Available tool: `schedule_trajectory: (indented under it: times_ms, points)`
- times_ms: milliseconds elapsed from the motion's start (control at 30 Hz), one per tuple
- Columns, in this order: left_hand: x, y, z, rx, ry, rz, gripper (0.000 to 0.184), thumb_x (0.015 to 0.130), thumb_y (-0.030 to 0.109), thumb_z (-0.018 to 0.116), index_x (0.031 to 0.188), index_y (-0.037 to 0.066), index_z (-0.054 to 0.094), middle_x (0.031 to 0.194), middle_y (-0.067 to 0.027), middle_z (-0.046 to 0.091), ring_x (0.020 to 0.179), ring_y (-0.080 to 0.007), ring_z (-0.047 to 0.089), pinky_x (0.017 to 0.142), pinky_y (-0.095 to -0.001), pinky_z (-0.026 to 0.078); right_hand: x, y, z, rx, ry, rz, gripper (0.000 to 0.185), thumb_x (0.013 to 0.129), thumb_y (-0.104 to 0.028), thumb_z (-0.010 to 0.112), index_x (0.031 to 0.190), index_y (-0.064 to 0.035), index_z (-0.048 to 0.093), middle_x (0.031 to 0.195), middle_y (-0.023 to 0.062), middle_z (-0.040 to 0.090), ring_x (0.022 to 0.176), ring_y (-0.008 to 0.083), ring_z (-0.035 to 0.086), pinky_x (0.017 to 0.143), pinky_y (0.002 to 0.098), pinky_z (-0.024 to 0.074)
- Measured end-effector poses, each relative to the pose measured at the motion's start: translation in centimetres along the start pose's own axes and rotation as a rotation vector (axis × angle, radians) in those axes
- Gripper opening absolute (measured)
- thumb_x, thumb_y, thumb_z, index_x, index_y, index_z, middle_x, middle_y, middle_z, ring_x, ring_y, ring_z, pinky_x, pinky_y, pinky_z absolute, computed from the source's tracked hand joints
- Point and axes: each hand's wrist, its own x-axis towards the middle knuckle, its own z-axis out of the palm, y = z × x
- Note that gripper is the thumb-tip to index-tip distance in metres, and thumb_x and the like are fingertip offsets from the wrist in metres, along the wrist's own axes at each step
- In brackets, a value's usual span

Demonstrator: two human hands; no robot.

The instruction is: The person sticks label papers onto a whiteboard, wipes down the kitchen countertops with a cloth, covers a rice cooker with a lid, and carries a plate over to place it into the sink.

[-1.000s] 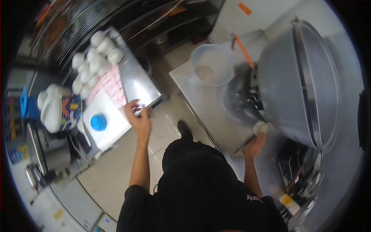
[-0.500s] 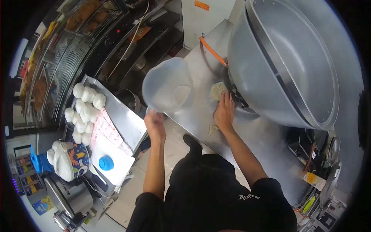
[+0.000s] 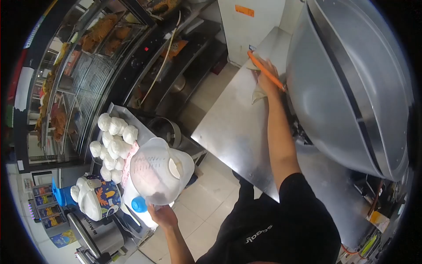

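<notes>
My left hand is closed on the handle of a translucent plastic measuring jug, held tilted over the left worktop. Through the jug's wall show the red-printed sheet and white board behind it. At the far end of the steel table, my right hand presses on a pale cloth, partly hidden by the hand. An orange hose passes over that hand. Close to my right forearm stands a large grey metal bowl.
Several white wrapped balls are piled on the left tray, near a blue cup. A patterned pot stands beside them. A glass display case with fried food is at upper left.
My left hand has carried the jug from above the steel table's edge left and down, over the worktop. My right hand has moved with the cloth farther along the table, under the hose.
</notes>
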Motion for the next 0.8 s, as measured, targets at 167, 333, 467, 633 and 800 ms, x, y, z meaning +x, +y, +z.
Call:
schedule_trajectory:
  times_ms: [167, 333, 467, 633, 800]
  points:
    - [1.5, -1.9, -0.9, 0.015, -0.117, -0.039, 0.032, 0.087, 0.031, 0.058, 0.105, 0.005, 0.055, 0.102, -0.0029, 0.057, 0.100, -0.0152, 0.053, 0.091, -0.0324, 0.039, -6.7, -5.9, -3.3, 0.519, -0.279, -0.197, 0.030, 0.082, -0.005, 0.054, 0.108, -0.0106, 0.067, 0.124, 0.0090, 0.059, 0.122, 0.0293, 0.048, 0.104, 0.0383, 0.0364]
    - [5.0, -5.3, 7.2, -0.001, -0.304, -0.113, 0.031, 0.090, 0.031, 0.056, 0.107, 0.005, 0.056, 0.098, -0.0027, 0.059, 0.093, -0.0144, 0.055, 0.085, -0.0298, 0.040, -21.7, -12.2, -13.2, 0.465, -0.475, -0.470, 0.046, 0.073, 0.001, 0.053, 0.115, -0.0154, 0.063, 0.128, 0.0023, 0.056, 0.126, 0.0259, 0.044, 0.106, 0.0390, 0.0344]
    - [4.5, -8.1, 15.0, -0.014, -0.367, -0.073, 0.039, 0.088, 0.029, 0.057, 0.059, 0.010, 0.043, 0.066, -0.0025, 0.047, 0.068, -0.0136, 0.044, 0.066, -0.0272, 0.033, -33.2, -4.9, -22.4, 0.165, -0.412, -0.106, 0.036, 0.079, -0.012, 0.051, 0.113, -0.0113, 0.064, 0.128, 0.0040, 0.056, 0.128, 0.0272, 0.042, 0.108, 0.0446, 0.0319]
    - [4.4, -11.5, 17.0, -0.010, -0.451, -0.167, 0.033, 0.089, 0.031, 0.057, 0.065, 0.009, 0.050, 0.066, -0.0013, 0.048, 0.068, -0.0129, 0.047, 0.066, -0.0269, 0.033, -43.0, 7.0, -33.2, -0.286, -0.124, 0.402, 0.046, 0.084, -0.004, 0.045, 0.129, -0.0066, 0.052, 0.135, 0.0178, 0.049, 0.131, 0.0354, 0.039, 0.110, 0.0468, 0.0282]
    - [2.4, -12.2, 17.6, 0.047, -0.493, -0.148, 0.029, 0.091, 0.031, 0.056, 0.083, 0.003, 0.061, 0.072, -0.0014, 0.056, 0.071, -0.0107, 0.048, 0.067, -0.0253, 0.034, -37.3, 7.5, -28.7, -0.346, -0.072, 0.496, 0.052, 0.082, -0.001, 0.048, 0.134, -0.0041, 0.046, 0.141, 0.0143, 0.043, 0.134, 0.0349, 0.034, 0.110, 0.0449, 0.0271]
